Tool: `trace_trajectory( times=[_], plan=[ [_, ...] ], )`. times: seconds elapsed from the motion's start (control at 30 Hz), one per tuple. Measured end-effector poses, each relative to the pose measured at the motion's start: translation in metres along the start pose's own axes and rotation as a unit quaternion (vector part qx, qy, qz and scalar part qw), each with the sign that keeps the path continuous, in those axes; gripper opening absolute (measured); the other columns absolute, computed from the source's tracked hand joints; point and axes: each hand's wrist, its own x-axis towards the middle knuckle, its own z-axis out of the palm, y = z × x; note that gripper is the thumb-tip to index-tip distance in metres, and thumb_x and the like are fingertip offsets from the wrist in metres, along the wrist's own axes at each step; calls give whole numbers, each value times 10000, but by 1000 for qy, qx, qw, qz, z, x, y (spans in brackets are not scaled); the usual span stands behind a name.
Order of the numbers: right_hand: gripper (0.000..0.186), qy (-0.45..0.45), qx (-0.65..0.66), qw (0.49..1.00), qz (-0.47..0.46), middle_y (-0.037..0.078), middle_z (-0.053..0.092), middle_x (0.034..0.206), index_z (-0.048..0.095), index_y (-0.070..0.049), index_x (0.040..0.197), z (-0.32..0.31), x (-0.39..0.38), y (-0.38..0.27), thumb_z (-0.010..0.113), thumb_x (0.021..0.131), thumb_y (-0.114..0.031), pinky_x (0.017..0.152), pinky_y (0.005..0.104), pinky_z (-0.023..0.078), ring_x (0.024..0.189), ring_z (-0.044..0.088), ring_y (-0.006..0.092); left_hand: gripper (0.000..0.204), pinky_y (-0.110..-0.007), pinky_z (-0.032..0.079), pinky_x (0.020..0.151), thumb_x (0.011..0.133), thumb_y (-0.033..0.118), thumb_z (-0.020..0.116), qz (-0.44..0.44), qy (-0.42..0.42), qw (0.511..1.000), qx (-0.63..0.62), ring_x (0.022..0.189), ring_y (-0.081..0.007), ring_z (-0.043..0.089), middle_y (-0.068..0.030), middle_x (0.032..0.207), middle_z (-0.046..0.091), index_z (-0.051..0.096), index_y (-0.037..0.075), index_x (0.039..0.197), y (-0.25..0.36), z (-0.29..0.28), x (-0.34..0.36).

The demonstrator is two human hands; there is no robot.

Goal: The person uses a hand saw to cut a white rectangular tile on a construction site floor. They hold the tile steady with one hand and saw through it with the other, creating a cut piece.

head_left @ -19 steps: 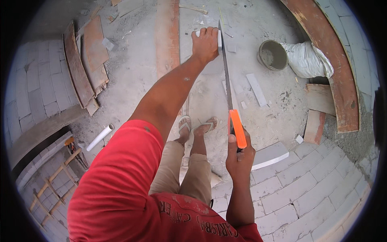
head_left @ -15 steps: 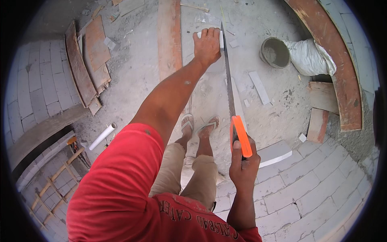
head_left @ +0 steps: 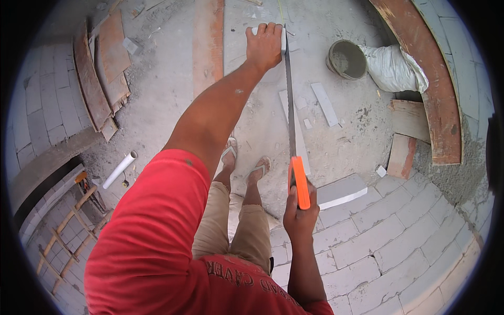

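Note:
My right hand (head_left: 301,210) is wrapped round the orange-and-black handle of a handsaw (head_left: 291,105). The long toothed blade points away from me, its far part running alongside the right end of a pale grey block (head_left: 283,42). On top of that block lies my left hand (head_left: 264,47), thumb at the left and fingers curled over the far edge, gripping it. Most of the block is hidden under this hand, so the depth of any cut cannot be made out. A narrow pale strip (head_left: 304,152) lies on the floor beside the blade.
A bucket (head_left: 347,59) and a white sack (head_left: 391,68) stand at the far right, beside a long reddish board (head_left: 438,115). Another offcut (head_left: 324,104) lies nearby. Boards (head_left: 89,79) lean at the left, near a white pipe (head_left: 120,169). Block walling (head_left: 378,247) rises at lower right.
The saw handle and my right hand have shifted slightly left and nearer in the picture. My left hand still grips the block; the whole view has shifted a little.

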Motion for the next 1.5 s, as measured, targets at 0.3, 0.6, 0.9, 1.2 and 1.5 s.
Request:
trace_trajectory(
  times=[0.3, 0.6, 0.9, 1.2, 1.5],
  plan=[
    [411, -44, 13, 998, 45, 268, 731, 1102, 512, 22, 1408, 31, 53, 9, 618, 1047, -145, 755, 470, 589, 943, 767, 398, 651, -580, 385, 1027, 746, 163, 790, -18, -18, 1000, -14, 1273, -261, 569, -52, 1286, 611, 569, 125, 1357, 0, -4, 10],
    [438, -35, -5, 998, 60, 302, 741, 983, 547, 45, 1356, 69, 174, 4, 626, 1058, -267, 748, 497, 580, 950, 754, 458, 725, -603, 373, 1074, 778, 264, 816, -6, -80, 997, -2, 1364, -262, 521, -60, 1371, 591, 537, 115, 1431, -2, -7, 39],
    [498, -36, 57, 996, -58, 318, 721, 1091, 505, 36, 1436, 89, 180, -9, 587, 1082, -304, 810, 523, 568, 988, 731, 485, 687, -597, 374, 1112, 984, 595, 541, -92, -97, 986, -96, 1447, -288, 471, -92, 1513, 574, 577, 135, 1493, -32, -1, 64],
    [327, 1, -22, 998, -55, 266, 705, 1160, 536, 19, 1359, 35, 24, 14, 532, 1079, -148, 773, 400, 581, 904, 756, 323, 519, -569, 400, 1034, 1060, 496, 453, -99, -20, 994, -28, 1318, -262, 570, -55, 1357, 684, 692, 115, 1319, 3, 12, 65],
    [390, -62, -2, 998, 33, 283, 733, 956, 510, 8, 1366, 78, 139, -10, 596, 1069, -230, 722, 495, 576, 872, 734, 484, 530, -576, 392, 1045, 1044, 484, 463, -113, -19, 993, -38, 1336, -275, 558, -72, 1384, 672, 691, 91, 1317, -12, 13, 48]
  ],
)
